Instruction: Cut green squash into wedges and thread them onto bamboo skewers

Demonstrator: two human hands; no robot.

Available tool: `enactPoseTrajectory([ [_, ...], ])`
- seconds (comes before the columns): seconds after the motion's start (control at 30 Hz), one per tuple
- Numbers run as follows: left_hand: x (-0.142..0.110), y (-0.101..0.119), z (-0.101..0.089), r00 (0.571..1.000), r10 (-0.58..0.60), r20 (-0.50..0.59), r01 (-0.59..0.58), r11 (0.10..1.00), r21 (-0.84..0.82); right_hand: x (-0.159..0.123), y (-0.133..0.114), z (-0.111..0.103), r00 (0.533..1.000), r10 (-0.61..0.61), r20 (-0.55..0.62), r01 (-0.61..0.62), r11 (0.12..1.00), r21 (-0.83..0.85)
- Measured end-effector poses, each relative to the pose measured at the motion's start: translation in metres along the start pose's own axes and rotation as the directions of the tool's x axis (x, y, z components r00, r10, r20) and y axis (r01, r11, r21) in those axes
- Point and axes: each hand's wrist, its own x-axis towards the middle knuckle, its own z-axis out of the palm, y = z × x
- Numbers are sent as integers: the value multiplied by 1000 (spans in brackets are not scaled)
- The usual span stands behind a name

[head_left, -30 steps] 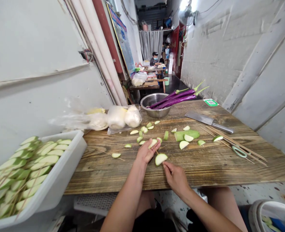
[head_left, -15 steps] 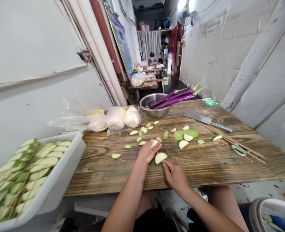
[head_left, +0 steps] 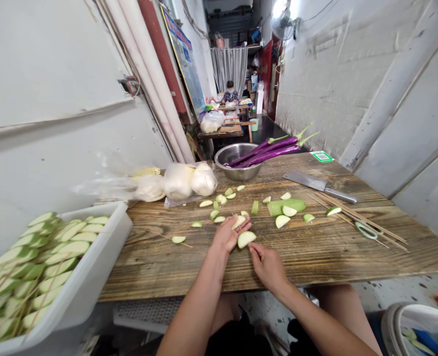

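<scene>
My left hand [head_left: 230, 232] is turned palm up, holding a pale half-moon zucchini slice [head_left: 239, 222] against its fingers. My right hand [head_left: 267, 264] pinches the near end of a thin wooden skewer, most of it hidden. Threaded on that skewer, between the hands, is a larger zucchini slice [head_left: 246, 240] with a green rind. Several loose zucchini slices [head_left: 178, 240] lie around the hands on the wooden table [head_left: 152, 269]. A cut chunk of zucchini [head_left: 296, 204] rests to the right, with slices leaning on it.
A white tub [head_left: 120, 222] of skewered slices stands at left. Behind are bagged white vegetables [head_left: 179, 181] and a steel bowl [head_left: 237, 172] with purple eggplants [head_left: 274, 151]. At right lie a cleaver [head_left: 315, 183], skewers [head_left: 363, 220] and scissors [head_left: 367, 230]. A bucket [head_left: 393, 324] sits below; a person [head_left: 229, 94] sits far back.
The larger slice has shifted slightly up along with my right hand, closer to the slice in my left hand. Less skewer shows between them. The person far back has moved slightly left.
</scene>
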Motion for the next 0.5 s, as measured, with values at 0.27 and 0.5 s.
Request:
enactPoseTrajectory([
  [0.27, -4, -2, 6, 1000, 18, 3, -18, 999, 28, 14, 3, 8, 999, -5, -42, 5, 1000, 9],
  [0.5, -7, 8, 9, 1000, 15, 12, -15, 999, 42, 19, 7, 10, 991, -53, -123, 65, 994, 89],
])
